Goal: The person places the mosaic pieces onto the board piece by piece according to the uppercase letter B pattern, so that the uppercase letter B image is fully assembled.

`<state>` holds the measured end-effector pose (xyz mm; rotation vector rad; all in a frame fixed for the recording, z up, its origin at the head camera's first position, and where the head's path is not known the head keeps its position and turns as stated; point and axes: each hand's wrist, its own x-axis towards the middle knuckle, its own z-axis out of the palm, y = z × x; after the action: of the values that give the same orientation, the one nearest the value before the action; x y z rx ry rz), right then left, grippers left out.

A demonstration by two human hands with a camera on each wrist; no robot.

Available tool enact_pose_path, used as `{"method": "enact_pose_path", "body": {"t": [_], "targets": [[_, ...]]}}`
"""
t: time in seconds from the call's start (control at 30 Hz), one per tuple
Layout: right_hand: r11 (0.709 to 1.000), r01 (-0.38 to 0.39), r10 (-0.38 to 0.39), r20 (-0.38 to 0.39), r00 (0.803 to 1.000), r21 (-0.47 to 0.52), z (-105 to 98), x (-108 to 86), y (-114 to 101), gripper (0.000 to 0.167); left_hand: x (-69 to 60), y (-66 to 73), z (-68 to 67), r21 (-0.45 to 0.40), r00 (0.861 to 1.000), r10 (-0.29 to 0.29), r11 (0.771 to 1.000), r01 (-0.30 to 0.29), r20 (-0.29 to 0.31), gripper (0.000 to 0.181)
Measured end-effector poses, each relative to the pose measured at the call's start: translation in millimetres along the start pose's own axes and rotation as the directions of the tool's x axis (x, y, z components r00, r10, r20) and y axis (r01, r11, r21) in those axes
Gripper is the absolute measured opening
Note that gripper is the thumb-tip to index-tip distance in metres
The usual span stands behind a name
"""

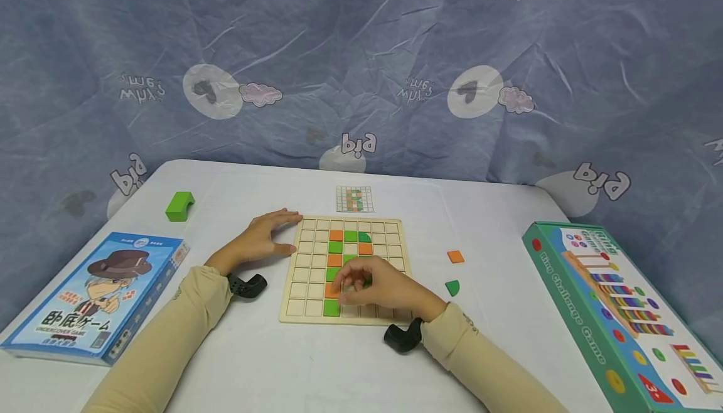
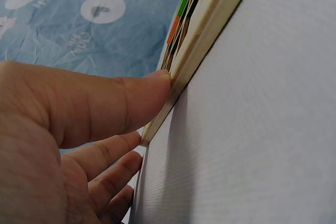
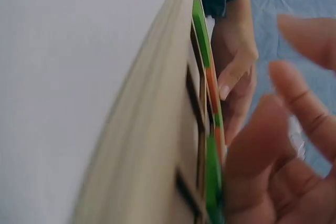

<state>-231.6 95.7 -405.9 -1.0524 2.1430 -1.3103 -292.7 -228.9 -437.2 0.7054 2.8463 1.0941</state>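
A wooden grid board (image 1: 296, 290) lies on the table, with a column of orange and green square tiles (image 1: 331, 307) set into it. Further tiles, including a green rounded tile (image 1: 364, 237), sit near its top. My left hand (image 1: 262, 237) touches the board's left edge; in the left wrist view the thumb (image 2: 142, 100) presses the rim. Over the board's lower middle is my right hand (image 1: 375, 284), fingers bent loosely beside the orange tile (image 1: 329, 290). In the right wrist view its thumb and fingers stand apart with nothing seen between them. It hides some cells.
Behind the board lies a small pattern card (image 1: 354, 199). Right of it are a loose orange tile (image 1: 455, 256) and a green rounded tile (image 1: 452, 287). A green arch block (image 1: 179, 206) and blue game box (image 1: 96, 294) stand left, a green game box (image 1: 621, 312) right.
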Motion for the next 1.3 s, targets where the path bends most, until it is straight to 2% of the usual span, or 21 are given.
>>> {"method": "enact_pose_path", "body": {"t": [0.13,0.23,0.4,0.63,0.87,1.0,1.1,1.2,1.3], "targets": [[0.986,-0.057,0.053,0.025,0.998,0.158,-10.7,-1.8,-1.4,0.025,1.0,-0.1,0.3,0.0,1.0,-0.003,1.0,0.003,0.001,0.076],[0.972,-0.081,0.082,0.006,0.997,0.222,-19.6,-4.6,-3.0,0.031,1.9,-1.5,1.2,0.007,1.0,-0.011,1.0,0.01,0.005,0.076],[0.964,-0.074,0.092,-0.057,0.994,0.256,-35.3,-9.5,-1.2,0.04,2.0,-2.8,1.8,0.007,1.0,-0.02,1.0,0.02,0.007,0.076],[0.956,-0.081,0.128,-0.155,0.98,0.281,-61.2,-21.1,5.7,0.043,2.1,-2.8,1.6,0.006,1.0,-0.017,1.0,0.017,-0.001,0.076],[0.949,-0.082,0.168,-0.268,0.949,0.305,-91.9,-38.0,21.8,0.024,1.8,-2.0,1.8,0.007,1.0,-0.012,1.0,0.012,0.0,0.076],[0.949,-0.136,0.227,-0.316,0.921,0.284,-108.5,-49.4,32.2,0.021,1.7,-1.5,1.9,0.007,1.0,-0.012,1.0,0.012,0.002,0.076],[0.935,-0.178,0.282,-0.338,0.898,0.307,-120.7,-59.4,39.4,0.02,1.6,-1.0,1.9,0.003,1.0,-0.015,1.0,0.015,0.002,0.076],[0.923,-0.174,0.299,-0.354,0.886,0.343,-132.3,-71.1,46.2,0.018,1.8,-1.5,2.1,0.0,1.0,-0.017,1.0,0.017,0.003,0.076],[0.928,-0.17,0.294,-0.372,0.88,0.331,-142.2,-83.5,52.0,0.018,1.8,-1.3,2.1,0.004,1.0,-0.017,1.0,0.017,0.003,0.075]]}}
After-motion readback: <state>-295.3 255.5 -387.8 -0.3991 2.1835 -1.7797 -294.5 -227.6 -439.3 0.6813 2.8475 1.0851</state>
